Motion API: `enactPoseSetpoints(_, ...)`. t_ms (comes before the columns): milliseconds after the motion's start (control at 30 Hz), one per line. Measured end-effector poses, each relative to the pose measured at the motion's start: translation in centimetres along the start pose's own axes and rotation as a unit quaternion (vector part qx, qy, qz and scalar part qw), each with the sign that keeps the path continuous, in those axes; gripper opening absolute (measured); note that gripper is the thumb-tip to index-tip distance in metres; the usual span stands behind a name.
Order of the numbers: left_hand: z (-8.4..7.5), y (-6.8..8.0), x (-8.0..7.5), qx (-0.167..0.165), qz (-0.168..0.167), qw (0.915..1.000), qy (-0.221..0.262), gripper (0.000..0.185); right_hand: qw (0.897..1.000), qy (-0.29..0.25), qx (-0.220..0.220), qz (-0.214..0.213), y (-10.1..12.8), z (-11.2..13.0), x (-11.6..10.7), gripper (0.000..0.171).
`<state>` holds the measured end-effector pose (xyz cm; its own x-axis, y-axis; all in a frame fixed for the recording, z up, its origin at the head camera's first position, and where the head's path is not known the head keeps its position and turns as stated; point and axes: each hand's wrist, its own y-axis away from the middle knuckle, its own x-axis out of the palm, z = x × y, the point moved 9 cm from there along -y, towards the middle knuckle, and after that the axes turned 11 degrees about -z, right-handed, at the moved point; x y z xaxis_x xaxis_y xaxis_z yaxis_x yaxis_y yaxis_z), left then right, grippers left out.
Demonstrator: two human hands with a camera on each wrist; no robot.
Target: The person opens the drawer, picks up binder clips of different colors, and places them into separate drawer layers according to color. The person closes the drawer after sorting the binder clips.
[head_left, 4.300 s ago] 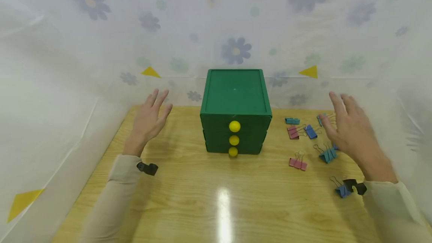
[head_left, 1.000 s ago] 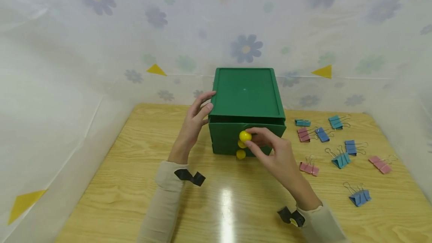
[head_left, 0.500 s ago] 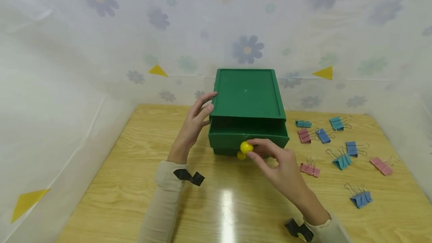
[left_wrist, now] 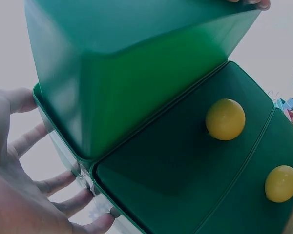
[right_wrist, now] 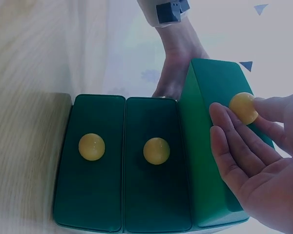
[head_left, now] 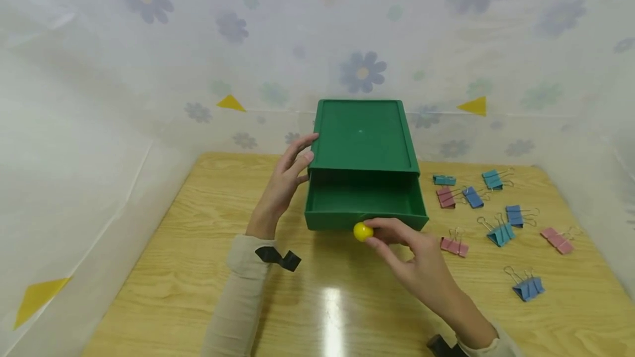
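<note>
A green drawer box [head_left: 364, 136] stands on the table, its top drawer [head_left: 332, 220] pulled well out, with a bare floor inside. My right hand [head_left: 419, 255] pinches the yellow round knob [head_left: 364, 231] of that drawer between thumb and fingertips. Against the box's left side rests my left hand [head_left: 283, 183], fingers spread and fairly straight, the thumb near the front edge. Below the pulled drawer, the right wrist view shows two closed drawers, with a middle knob [right_wrist: 156, 151] and a bottom knob [right_wrist: 92, 147]; the head view hides them.
Several binder clips lie on the wooden table [head_left: 198, 247] to the right of the box: teal [head_left: 500, 234], blue [head_left: 528, 288] and pink [head_left: 454, 247]. A flower-patterned white sheet [head_left: 297, 43] hangs close behind the box.
My hands came in from both sides to the box. The right hand then drew the top drawer out toward me by its knob, while the left hand stayed on the box's side.
</note>
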<state>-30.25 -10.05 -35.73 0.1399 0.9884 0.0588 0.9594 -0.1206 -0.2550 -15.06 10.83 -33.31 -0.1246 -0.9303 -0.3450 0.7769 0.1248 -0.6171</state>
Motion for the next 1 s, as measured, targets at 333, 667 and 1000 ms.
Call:
enactPoseSetpoints(333,0.4,0.0,-0.1,-0.001,-0.001,1.0,0.0,0.047,1.0,-0.007,0.011,0.019,1.2,0.3,0.1,0.041)
enactPoseSetpoints(667,0.4,-0.2,-0.1,0.004,-0.003,0.9999,-0.011,0.048,0.999,-0.018,-0.003,0.028,2.3,2.3,0.1,0.038)
enactPoseSetpoints(1000,0.5,-0.2,-0.2,0.005,-0.006,0.9999,-0.011,0.047,0.999,-0.026,-0.035,0.02,2.8,2.8,0.3,0.045)
